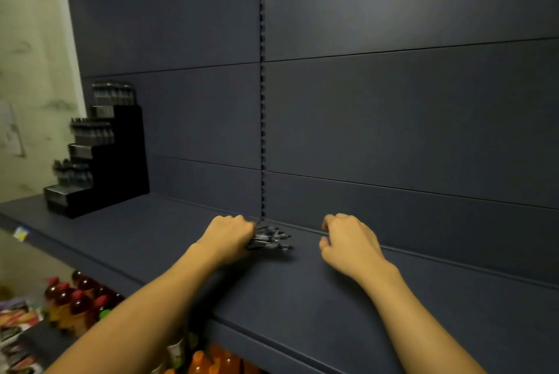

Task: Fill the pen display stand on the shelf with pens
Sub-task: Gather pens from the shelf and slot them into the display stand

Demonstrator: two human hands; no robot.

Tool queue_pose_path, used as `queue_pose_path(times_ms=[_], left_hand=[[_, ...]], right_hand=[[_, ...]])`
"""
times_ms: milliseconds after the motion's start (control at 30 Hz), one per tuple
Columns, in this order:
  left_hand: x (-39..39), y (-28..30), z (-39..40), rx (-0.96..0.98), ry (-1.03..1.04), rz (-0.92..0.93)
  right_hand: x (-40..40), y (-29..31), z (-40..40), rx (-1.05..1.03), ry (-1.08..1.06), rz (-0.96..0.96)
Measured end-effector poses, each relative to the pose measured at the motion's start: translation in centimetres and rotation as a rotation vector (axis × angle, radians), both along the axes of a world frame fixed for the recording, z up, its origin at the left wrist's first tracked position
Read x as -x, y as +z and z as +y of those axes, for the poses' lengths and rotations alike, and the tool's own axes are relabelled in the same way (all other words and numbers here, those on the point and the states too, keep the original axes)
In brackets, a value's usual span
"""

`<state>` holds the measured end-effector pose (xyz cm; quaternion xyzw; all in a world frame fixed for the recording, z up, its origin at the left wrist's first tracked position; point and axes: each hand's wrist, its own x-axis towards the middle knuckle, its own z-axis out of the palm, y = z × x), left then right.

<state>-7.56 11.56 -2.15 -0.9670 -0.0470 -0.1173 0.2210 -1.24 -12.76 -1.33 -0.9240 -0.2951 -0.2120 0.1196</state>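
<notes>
A black stepped pen display stand (121, 161) stands at the far left of the dark shelf (302, 298), with several black pens upright in its tiers. A bundle of black pens (269, 240) lies on the shelf near the back panel. My left hand (227, 237) grips the bundle's left end, fingers curled round it. My right hand (348, 240) rests on the shelf a little to the right of the pens, fingers curled, nothing visible in it.
The dark back panel (393, 116) with a slotted upright (262, 101) rises behind the shelf. Below the shelf edge stand bottles of red drink (78, 298) and orange bottles (211, 361). A pale wall (30, 71) is at the left.
</notes>
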Motion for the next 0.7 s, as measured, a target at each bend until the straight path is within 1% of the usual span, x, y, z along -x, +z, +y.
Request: queue_pose_path(times_ms=[367, 533, 700], left_hand=[[10.9, 1.3, 13.1, -0.053, 0.121, -0.042], [13.8, 0.8, 18.4, -0.036, 0.148, -0.020], [15.0, 0.3, 22.8, -0.035, 0.160, -0.019]], right_hand=[[7.3, -1.1, 15.0, 0.007, 0.126, 0.008], [9.7, -1.2, 20.5, -0.005, 0.161, 0.011], [10.9, -1.3, 25.2, 0.024, 0.186, -0.008]])
